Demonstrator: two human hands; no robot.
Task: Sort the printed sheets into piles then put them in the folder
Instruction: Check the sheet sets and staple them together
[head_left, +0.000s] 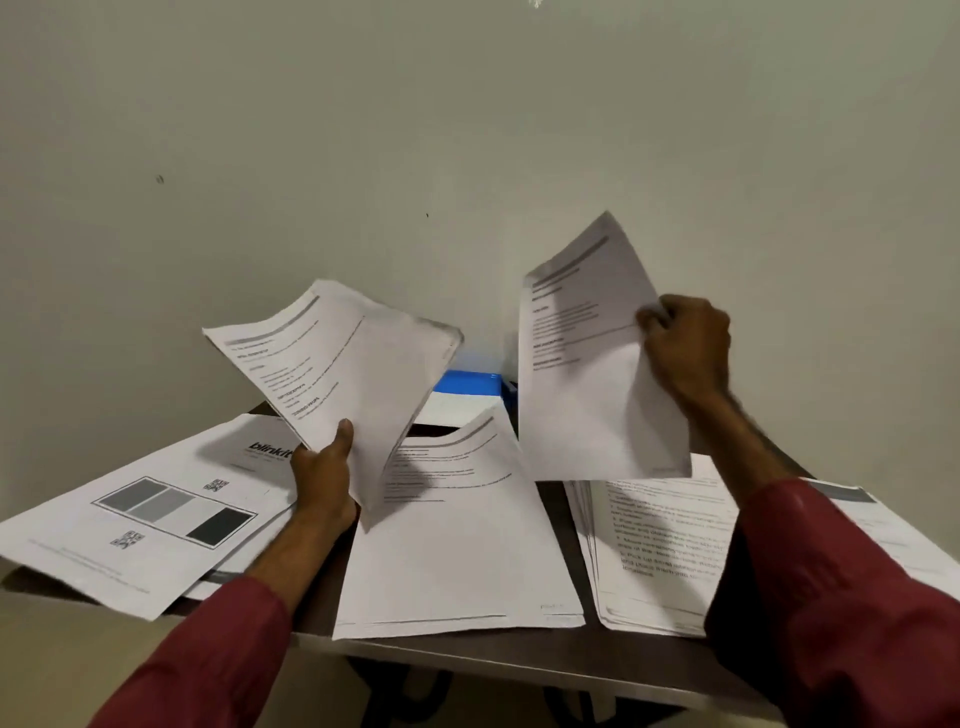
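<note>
**Sorting Papers With Both Hands**

Paper is very light, so holding it is easy. But it is thin and floppy too. It bends, it can slip, and it creases if I squeeze hard. The best place to take hold is at an edge, with a thumb on one side and fingers on the other.

My left hand (324, 478) pinches a bunch of sheets (353, 364) at the bottom edge. My thumb lies on top, and my fingers are hidden under the paper. The bunch fans up and away from that hand.

My right hand (685, 343) is curled round the side edge of a sheet (587, 374). That sheet hangs to the left of my fingers, up in the air and a little bent.

Just left of my left hand lies a pile with grey boxes (145, 519) printed on it. Between my two hands, lower down, is the middle pile (457, 545). Under my right arm is a third pile (660, 551), full of words. All three rest on the dark table (519, 660). Far past both hands peeks a blue thing (467, 382). It may be the folder, but I cannot tell for sure.

I think the sheet in my right hand should go down flat on a pile, so it does not slide off.
</note>
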